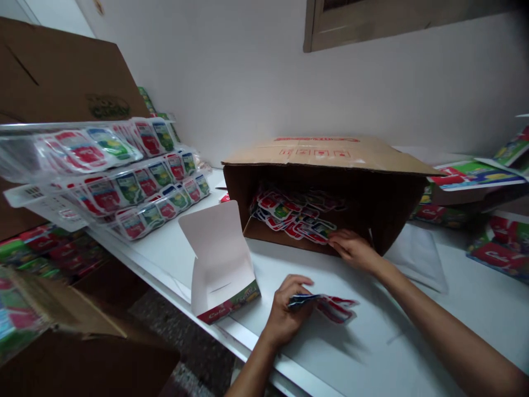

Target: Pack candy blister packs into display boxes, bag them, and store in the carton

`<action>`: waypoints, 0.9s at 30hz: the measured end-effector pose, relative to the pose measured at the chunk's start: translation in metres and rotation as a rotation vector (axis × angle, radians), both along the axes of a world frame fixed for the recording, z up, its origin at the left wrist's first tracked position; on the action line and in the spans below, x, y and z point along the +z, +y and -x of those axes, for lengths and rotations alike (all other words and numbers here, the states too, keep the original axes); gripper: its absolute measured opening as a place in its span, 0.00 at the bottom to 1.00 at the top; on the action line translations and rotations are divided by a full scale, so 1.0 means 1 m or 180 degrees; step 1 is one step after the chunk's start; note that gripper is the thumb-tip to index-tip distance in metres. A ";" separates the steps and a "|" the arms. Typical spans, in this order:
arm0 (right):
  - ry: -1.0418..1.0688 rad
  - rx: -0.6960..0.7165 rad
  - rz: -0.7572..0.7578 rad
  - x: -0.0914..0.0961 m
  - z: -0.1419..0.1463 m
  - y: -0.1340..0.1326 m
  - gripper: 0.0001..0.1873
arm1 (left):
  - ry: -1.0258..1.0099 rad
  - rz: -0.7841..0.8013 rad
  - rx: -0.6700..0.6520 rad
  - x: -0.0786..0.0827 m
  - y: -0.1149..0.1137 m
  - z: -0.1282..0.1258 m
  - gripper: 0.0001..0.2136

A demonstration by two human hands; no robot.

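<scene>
My left hand (287,311) is closed around a small stack of red, white and blue packets (330,306), held just above the white table (372,353). My right hand (353,249) reaches into the mouth of a cardboard box (330,154) lying on its side. Its fingers touch the heap of loose packets (295,218) inside; whether they grip any is hidden. An open, empty small carton (221,264) with a raised lid stands on the table left of my left hand.
Clear trays of sealed packets (136,182) are stacked at the left, with cardboard boxes (61,77) behind and below them. Flat printed cartons (475,175) pile up at the right. A wall stands close behind the box.
</scene>
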State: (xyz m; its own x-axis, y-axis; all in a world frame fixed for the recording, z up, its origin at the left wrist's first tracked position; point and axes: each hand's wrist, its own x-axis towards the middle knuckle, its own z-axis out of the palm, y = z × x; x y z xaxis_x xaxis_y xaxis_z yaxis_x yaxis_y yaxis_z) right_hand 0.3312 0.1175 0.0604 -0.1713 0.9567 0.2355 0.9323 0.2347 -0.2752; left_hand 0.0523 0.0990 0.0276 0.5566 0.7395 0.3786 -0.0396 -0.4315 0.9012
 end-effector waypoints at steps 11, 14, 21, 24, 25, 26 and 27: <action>0.0832 0.1185 0.1258 0.062 0.073 -0.052 0.22 | -0.0154 0.0171 -0.0083 -0.012 0.001 0.000 0.23; 0.0317 0.0203 0.0636 0.031 0.039 -0.015 0.20 | -0.0090 -0.0059 -0.0237 -0.008 0.003 0.001 0.07; -0.0182 -0.0249 0.0227 0.002 0.013 0.025 0.18 | -0.0073 0.0270 -0.0289 -0.002 0.000 0.004 0.05; -0.0248 -0.0017 0.0231 0.023 0.036 -0.004 0.17 | 0.0036 -0.0281 0.0136 -0.004 0.000 0.005 0.05; -0.0270 0.0143 0.0327 0.033 0.046 -0.018 0.15 | 0.0054 -0.0405 0.0220 -0.005 0.000 0.004 0.05; -0.0280 0.0356 0.0477 0.044 0.056 -0.032 0.13 | 0.0018 -0.0429 0.0238 -0.006 0.000 0.004 0.06; -0.0226 0.0586 0.0656 0.055 0.066 -0.045 0.12 | -0.0069 -0.0347 0.0201 -0.007 0.000 0.003 0.07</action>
State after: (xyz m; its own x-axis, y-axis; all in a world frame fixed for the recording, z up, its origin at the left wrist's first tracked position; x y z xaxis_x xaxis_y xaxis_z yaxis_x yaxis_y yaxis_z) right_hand 0.2655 0.0729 0.1151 -0.3557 0.9344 0.0206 0.8978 0.3477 -0.2702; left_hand 0.0494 0.0991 0.0202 0.5011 0.7266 0.4700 -0.0283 -0.5291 0.8481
